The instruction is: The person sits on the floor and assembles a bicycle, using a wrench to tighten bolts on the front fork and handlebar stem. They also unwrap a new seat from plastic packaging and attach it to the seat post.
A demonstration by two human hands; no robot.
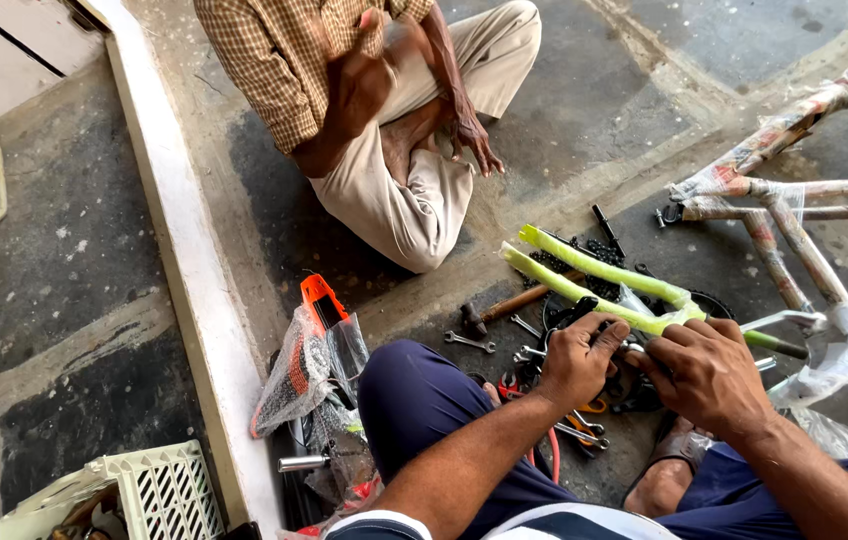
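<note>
Head view: green-wrapped fork (599, 282) in both hands, legs pointing upper-left.

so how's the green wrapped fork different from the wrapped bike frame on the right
The green-wrapped fork has plain light green wrap; the bicycle frame has patterned and clear wrap. The fork lies across the tools, with the left hand and right hand at its crown; the frame lies untouched. Both are still wrapped.

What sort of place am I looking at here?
Probably an informal bicycle repair or assembly spot on a concrete floor: a paper-wrapped bicycle frame, a green-wrapped fork and loose metal spanners lie around.
</note>
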